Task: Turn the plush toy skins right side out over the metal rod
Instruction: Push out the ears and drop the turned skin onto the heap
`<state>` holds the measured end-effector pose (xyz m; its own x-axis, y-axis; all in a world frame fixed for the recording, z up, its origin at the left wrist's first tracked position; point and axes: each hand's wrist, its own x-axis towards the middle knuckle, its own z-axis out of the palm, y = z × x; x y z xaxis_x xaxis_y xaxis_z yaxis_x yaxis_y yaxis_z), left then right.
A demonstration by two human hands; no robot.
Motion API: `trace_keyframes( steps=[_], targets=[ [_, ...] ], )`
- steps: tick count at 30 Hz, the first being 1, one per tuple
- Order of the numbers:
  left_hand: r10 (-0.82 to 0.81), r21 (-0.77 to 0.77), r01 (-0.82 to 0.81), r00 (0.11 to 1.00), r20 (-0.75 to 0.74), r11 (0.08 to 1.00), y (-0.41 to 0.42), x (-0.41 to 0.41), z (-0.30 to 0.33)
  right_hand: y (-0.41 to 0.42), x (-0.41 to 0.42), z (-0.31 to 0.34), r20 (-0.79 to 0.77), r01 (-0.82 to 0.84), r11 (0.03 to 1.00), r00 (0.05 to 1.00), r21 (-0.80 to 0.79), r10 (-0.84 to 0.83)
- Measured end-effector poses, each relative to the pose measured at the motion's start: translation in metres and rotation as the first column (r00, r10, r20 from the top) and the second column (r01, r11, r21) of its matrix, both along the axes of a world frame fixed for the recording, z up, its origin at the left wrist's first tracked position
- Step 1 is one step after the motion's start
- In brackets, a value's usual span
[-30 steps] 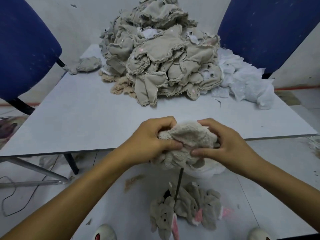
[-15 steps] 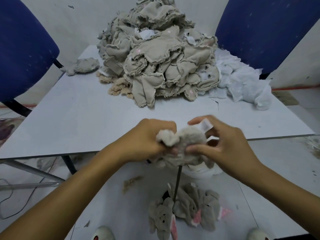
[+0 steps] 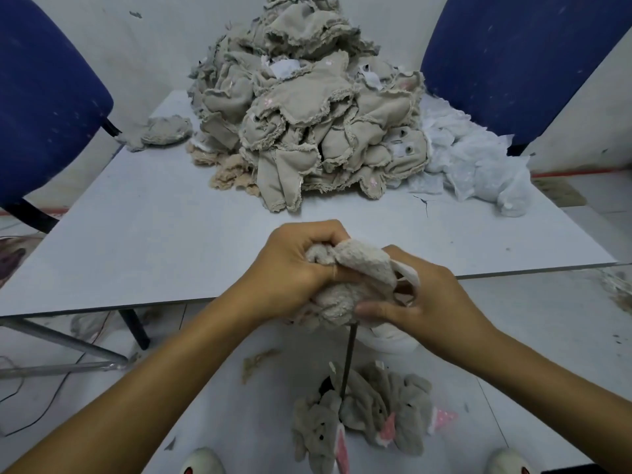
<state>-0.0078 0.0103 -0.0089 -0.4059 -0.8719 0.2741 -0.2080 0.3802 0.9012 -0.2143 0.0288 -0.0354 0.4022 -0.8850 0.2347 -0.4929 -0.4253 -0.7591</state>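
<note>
Plush toy skins (image 3: 307, 131) lie inside out in a big heap at the far middle of the table (image 3: 154, 234), well beyond both hands, and a few finished ones (image 3: 362, 419) sit on the floor round the foot of the metal rod (image 3: 349, 357). The rod stands upright, its long axis running from the floor straight up into the skin being worked (image 3: 345, 289), which sits on its top at the table's near edge, directly between the hands. The left hand (image 3: 290, 271) grips the skin's upper left part with curled fingers; the right hand (image 3: 424, 299) holds its right and lower side, thumb pressed under the fluffy bulge. Both are equally close. Compared with half a second ago, more fuzzy face shows, a flap now folds over toward the right hand, and the white label is no longer visible.
</note>
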Motion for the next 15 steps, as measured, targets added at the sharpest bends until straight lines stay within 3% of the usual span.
trace_keyframes(
  steps=[3, 6, 11, 13, 15],
  targets=[
    [-0.012, 0.097, 0.017, 0.999, -0.05, 0.995, -0.007, 0.013, 0.001, -0.003, -0.001, -0.002, -0.081, -0.036, 0.999, 0.996, 0.003, 0.036],
    [-0.143, 0.173, 0.123, 0.984, 0.11, 0.977, -0.01, 0.024, 0.001, -0.003, -0.005, 0.004, 0.069, 0.005, 0.991, 0.998, -0.136, 0.005],
    [-0.15, 0.092, 0.125, 0.924, 0.352, 0.988, -0.01, 0.026, -0.003, -0.001, -0.004, 0.002, 0.076, 0.046, 0.963, 0.997, -0.267, -0.027],
    [-0.083, 0.052, 0.07, 0.947, 0.312, 0.996, -0.01, 0.023, -0.003, 0.0, -0.003, 0.001, 0.118, 0.073, 0.958, 0.992, -0.276, -0.042],
    [0.004, 0.052, -0.012, 0.987, 0.162, 0.999, -0.012, 0.025, 0.001, 0.0, -0.004, 0.005, 0.192, 0.123, 0.953, 0.979, -0.276, -0.071]
  ],
)
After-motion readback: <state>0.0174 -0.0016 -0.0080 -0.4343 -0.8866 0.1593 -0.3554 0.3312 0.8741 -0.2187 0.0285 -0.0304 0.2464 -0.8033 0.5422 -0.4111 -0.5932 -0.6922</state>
